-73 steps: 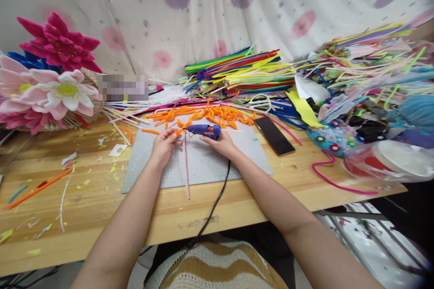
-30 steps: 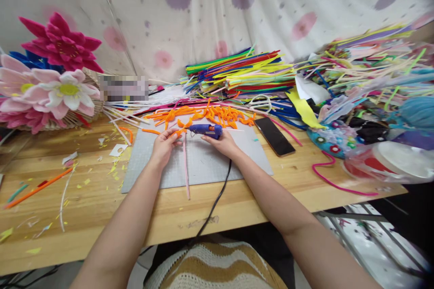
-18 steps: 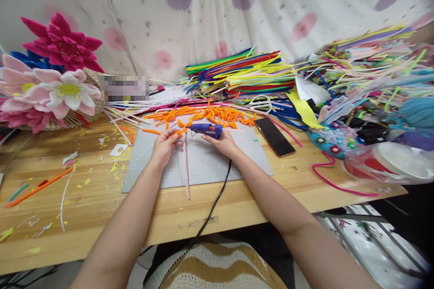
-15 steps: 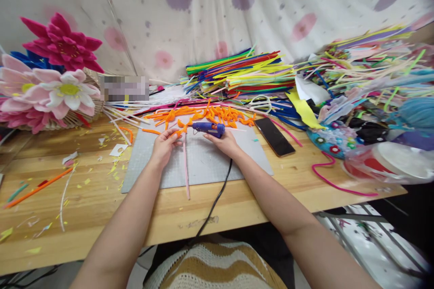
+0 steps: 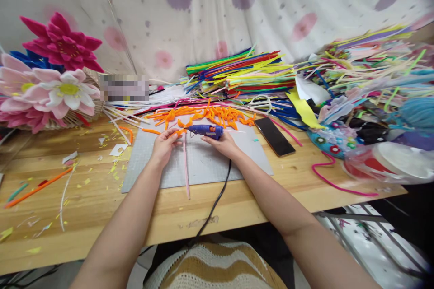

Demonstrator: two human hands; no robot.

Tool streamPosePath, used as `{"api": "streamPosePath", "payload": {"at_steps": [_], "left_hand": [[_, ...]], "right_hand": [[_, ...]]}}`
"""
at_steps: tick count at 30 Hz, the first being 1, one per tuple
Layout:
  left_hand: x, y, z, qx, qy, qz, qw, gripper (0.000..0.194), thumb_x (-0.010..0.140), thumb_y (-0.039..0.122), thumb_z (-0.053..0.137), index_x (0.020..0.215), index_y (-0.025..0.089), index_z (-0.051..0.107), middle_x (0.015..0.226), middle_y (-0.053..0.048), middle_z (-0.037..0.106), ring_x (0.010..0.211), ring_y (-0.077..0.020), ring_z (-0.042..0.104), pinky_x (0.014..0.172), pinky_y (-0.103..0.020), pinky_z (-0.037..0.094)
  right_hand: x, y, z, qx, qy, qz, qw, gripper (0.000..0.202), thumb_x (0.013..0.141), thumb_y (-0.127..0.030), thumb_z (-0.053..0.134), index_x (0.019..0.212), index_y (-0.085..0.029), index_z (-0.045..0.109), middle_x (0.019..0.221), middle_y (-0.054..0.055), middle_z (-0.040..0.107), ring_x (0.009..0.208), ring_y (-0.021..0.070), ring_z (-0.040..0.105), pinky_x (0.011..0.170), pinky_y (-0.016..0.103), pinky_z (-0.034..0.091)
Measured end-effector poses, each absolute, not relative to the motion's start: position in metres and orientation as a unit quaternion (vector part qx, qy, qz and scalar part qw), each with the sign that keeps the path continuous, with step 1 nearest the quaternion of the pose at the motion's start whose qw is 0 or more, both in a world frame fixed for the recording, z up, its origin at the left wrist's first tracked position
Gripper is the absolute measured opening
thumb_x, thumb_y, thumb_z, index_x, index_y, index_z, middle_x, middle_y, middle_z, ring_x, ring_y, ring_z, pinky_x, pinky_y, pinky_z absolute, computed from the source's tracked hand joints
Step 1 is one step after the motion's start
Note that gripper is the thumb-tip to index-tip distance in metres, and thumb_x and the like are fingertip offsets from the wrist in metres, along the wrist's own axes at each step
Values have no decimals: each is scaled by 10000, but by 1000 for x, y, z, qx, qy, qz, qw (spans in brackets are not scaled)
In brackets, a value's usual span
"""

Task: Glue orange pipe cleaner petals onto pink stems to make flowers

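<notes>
My left hand (image 5: 166, 146) is closed on an orange flower piece (image 5: 183, 125), whose pale pink stem (image 5: 186, 167) hangs down over the grey cutting mat (image 5: 210, 167). In my right hand (image 5: 222, 143) is a blue glue gun (image 5: 206, 131), its nozzle pointing left at the orange piece; whether the tip touches it is too small to tell. A black cord runs from the gun toward me over the table edge. Behind both hands lies a pile of orange pipe-cleaner pieces (image 5: 220, 114).
A phone (image 5: 274, 137) lies right of the mat, with scissors (image 5: 260, 103) behind. Bundles of coloured pipe cleaners (image 5: 251, 72) line the back. Fuzzy flowers (image 5: 64, 54) stand at the left, above scraps on the wooden table (image 5: 101, 216). A plastic tub (image 5: 389, 162) is at the right.
My right hand has shifted the glue gun slightly left, bringing its nozzle closer to the orange piece. My left hand has hardly moved.
</notes>
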State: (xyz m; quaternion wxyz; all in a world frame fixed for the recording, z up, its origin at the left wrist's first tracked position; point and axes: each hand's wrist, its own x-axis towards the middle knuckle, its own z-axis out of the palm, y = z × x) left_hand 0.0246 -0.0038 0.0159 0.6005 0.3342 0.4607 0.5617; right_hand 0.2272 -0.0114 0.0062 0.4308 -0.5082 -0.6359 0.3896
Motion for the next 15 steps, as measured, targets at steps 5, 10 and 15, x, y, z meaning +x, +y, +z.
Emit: {"api": "streamPosePath", "payload": {"at_steps": [5,10,15], "left_hand": [[25,-3,16,337,462,556,603,223,573,140,683,786,134,618,737,-29,643,645,-105,597,517,-196,472],[24,-4,22,305,465,557,617,170,603,74,649,760,129,614,695,-20,631,619,-96,589,516,-189,469],[14,-6,29,225,426,505,716,134,686,24,558,757,122,616,680,-30,612,642,-78,595,518,-139,468]], "right_hand": [[225,-13,8,-502,-646,396,417,389,651,-488,630,897,-187,651,810,23,658,725,163,601,720,308,478],[228,-8,7,-535,-607,375,453,396,622,-490,646,862,-175,649,833,39,660,769,177,602,745,321,475],[235,-12,20,-526,-573,409,477,393,598,-492,652,806,-159,635,758,37,643,672,150,579,624,270,466]]}}
